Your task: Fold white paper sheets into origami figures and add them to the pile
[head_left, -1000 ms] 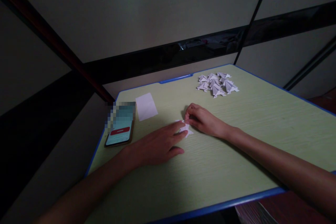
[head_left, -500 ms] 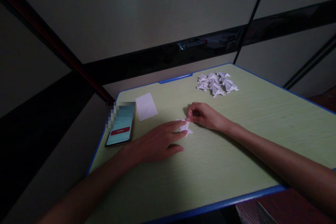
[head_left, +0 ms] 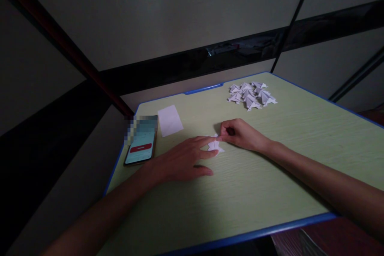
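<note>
A small folded white paper figure with pointed corners lies flat on the tabletop, partly under my fingers. My left hand is spread out, palm down, its fingertips resting on the figure and its thumb apart on the table. At the figure's far right corner, my right hand has its thumb and forefinger pinched together on the paper, the other fingers curled in. Several finished-looking folded paper figures, frog-like in shape, sit grouped farther back to the right.
A flat sheet of white paper lies behind my left hand. Left of it is a phone with its screen lit. The light-wood table has a blue edge, and pale cabinet panels rise behind it.
The whole view has shifted slightly, so everything sits a little farther right. Both hands keep nearly the same pose on the folded paper figure.
</note>
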Action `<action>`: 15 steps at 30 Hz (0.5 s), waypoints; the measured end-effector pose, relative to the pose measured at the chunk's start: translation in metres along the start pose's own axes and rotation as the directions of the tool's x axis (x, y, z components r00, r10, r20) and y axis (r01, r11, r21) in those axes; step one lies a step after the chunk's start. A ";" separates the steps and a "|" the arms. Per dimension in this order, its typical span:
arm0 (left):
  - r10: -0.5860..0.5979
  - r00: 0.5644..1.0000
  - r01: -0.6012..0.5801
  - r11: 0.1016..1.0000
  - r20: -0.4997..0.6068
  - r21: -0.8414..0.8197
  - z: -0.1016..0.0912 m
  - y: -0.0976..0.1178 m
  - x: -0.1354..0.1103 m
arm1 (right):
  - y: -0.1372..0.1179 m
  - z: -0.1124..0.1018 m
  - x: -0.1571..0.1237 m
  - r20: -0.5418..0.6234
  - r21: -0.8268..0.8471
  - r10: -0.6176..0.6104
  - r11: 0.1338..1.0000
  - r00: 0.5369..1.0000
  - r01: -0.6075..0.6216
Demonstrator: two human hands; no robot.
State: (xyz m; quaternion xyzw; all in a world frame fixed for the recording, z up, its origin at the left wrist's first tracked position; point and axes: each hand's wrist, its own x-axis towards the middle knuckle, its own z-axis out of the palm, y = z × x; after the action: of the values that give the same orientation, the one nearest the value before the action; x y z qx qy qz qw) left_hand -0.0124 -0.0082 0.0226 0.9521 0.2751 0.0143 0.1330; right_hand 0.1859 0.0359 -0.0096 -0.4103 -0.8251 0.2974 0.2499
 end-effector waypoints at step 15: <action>0.004 1.000 -0.004 1.000 -0.001 0.031 0.001 0.000 0.001 | -0.004 0.005 -0.002 0.090 -0.022 -0.028 0.999 0.996 0.030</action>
State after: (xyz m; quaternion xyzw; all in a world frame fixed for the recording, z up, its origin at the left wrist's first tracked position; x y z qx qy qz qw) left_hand -0.0112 -0.0082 0.0216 0.9546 0.2733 0.0110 0.1181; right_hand 0.1814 0.0303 -0.0110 -0.3874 -0.8447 0.3024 0.2121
